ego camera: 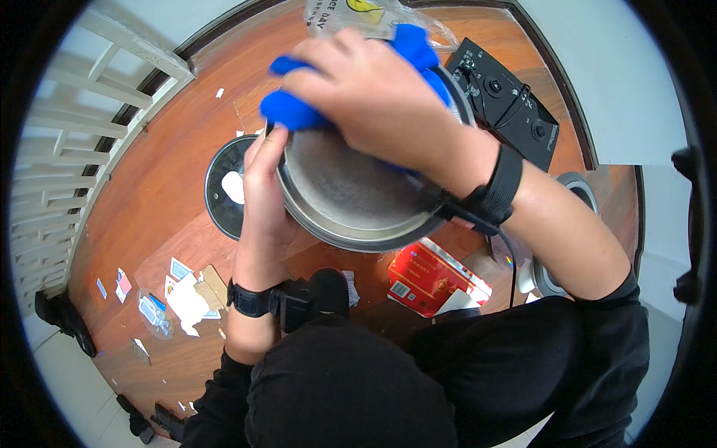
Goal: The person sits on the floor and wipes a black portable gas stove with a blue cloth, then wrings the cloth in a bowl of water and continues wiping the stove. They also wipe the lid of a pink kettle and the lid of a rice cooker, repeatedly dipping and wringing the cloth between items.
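My left hand point(266, 185) grips the left rim of a round metal pot or pan point(353, 190), its thumb lying over the edge. Bunched under my right hand point(369, 95) is a blue cloth point(294, 112), pressed against the far left part of the pot's rim and spreading over its far side. The fingers of my right hand are curled on the cloth and slightly blurred. Behind my left hand, a dark glass lid point(221, 187) with a metal edge lies on the wooden floor. Both wrists wear black straps.
A black cooktop with knobs point(507, 101) and its cable lie at the far right. A printed plastic bag point(358, 17) is at the top, a red box point(437, 277) near my legs. Cards and paper scraps point(187, 299) litter the floor left. A white railing point(84, 123) runs along the left.
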The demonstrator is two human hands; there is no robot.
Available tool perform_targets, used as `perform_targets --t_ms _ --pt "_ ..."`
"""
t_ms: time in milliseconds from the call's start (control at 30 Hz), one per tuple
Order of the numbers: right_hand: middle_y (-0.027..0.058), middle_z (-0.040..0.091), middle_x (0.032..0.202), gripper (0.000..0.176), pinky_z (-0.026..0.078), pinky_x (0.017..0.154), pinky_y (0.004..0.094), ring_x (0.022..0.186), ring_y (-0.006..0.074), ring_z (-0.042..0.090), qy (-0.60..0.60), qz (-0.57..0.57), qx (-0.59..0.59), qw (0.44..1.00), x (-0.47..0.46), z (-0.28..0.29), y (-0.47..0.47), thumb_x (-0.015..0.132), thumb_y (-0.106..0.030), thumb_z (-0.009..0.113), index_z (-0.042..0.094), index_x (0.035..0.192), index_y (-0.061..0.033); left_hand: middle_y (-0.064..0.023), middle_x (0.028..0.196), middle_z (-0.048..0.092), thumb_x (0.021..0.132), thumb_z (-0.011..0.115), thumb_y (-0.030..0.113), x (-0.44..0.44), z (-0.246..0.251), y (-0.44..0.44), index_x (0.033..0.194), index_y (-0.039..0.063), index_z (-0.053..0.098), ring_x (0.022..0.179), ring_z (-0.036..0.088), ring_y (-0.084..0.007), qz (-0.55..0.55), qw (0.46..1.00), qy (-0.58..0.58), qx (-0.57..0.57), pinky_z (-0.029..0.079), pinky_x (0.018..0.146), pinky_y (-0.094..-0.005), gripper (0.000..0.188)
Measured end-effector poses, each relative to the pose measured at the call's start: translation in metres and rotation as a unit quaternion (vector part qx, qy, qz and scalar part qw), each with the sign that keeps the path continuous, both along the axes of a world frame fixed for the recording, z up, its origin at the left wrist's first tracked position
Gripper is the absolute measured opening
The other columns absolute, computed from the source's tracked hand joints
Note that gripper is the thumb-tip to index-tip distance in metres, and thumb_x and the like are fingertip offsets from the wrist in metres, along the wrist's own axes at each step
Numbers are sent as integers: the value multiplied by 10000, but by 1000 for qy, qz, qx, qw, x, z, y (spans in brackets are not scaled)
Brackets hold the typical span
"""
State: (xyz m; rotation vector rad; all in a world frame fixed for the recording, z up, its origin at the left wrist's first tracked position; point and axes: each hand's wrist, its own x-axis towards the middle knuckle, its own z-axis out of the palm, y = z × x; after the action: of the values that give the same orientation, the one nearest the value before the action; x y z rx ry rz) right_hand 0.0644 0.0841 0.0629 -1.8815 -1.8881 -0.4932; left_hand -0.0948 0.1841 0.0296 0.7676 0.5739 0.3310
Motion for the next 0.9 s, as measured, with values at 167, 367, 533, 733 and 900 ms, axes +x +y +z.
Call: perform_targets --t_ms 167,367,533,733,900 --pt "75 630 1227 418 517 871 400 1079 309 605 -36 -47 1 998 6 -3 -6 759 -7 693 657 1162 -116 -191 1174 702 1037 472 276 -9 -6 10 1273 -45 588 1026 720 -270 -6 999 -27 26 592 913 -393 415" --pt "119 608 993 211 565 715 415 893 341 632 -27 -154 -42 987 24 -16 -28 724 -31 682 644 930 -58 -148 1130 712 1032 509 248 -20 -6 23 1238 -27 619 1014 704 -225 102 987 -36 116 567 894 -342 361" --pt "191 657 1004 152 575 790 451 912 385 693 158 -109 -215 958 4 -20 -47 770 -87 689 668 889 5 -156 1220 664 1043 470 254 -21 -3 29 1327 -39 557 1088 661 -220 149 977 -37 150 515 946 -349 418" --pt "244 706 1025 367 569 826 450 900 415 697 384 -34 -295 874 9 -14 -46 790 -149 697 671 1099 48 -167 1292 656 1053 452 253 -30 -4 41 1353 -34 557 1153 657 -254 180 973 -17 143 512 1010 -368 428" --pt "115 720 904 309 566 747 361 768 203 690 559 -220 89 794 41 16 -40 839 -166 678 677 1095 7 -186 1353 617 1051 444 277 -32 -3 46 1402 -33 504 1194 636 -290 203 978 -41 39 494 1054 -412 472"
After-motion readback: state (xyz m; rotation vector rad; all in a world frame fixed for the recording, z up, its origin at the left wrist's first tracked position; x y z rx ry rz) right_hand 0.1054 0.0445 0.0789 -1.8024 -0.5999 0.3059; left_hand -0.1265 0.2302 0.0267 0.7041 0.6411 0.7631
